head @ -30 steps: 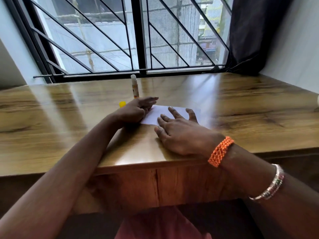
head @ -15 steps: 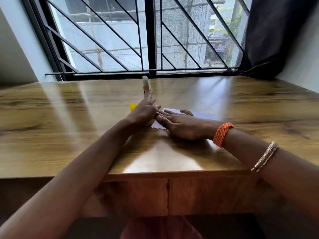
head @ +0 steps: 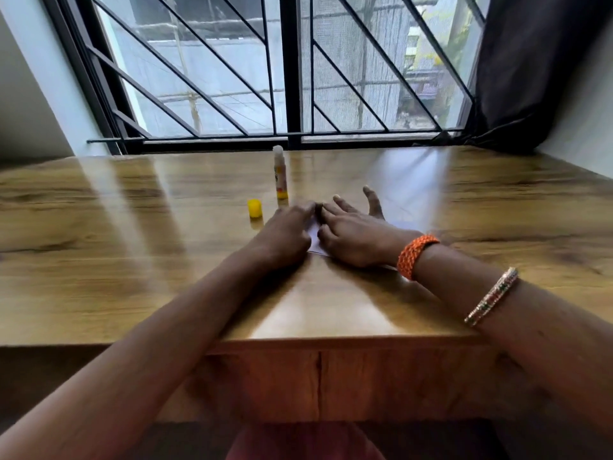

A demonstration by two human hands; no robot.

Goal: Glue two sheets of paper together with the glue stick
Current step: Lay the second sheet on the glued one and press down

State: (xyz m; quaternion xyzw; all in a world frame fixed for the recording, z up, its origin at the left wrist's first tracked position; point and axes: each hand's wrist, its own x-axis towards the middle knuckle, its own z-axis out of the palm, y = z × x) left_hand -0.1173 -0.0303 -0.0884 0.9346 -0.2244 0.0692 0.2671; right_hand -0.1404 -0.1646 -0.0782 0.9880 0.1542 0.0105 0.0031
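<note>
White paper (head: 314, 240) lies flat on the wooden table (head: 132, 254), mostly covered by both hands. My left hand (head: 285, 232) rests on the paper's left part, fingers bent down onto it. Beside it, my right hand (head: 355, 232) presses flat on the paper with fingers spread. Whether there is one sheet or two, I cannot tell. The uncapped glue stick (head: 280, 172) stands upright just beyond my left hand. Its yellow cap (head: 255, 208) sits on the table to its left.
A barred window (head: 292, 78) runs along the table's far edge. A dark curtain (head: 537, 68) hangs at the back right. The table's front edge (head: 318, 340) is close to me.
My hands have come together over the paper. My left hand has drawn back from near the glue stick. The camera view has tilted up slightly.
</note>
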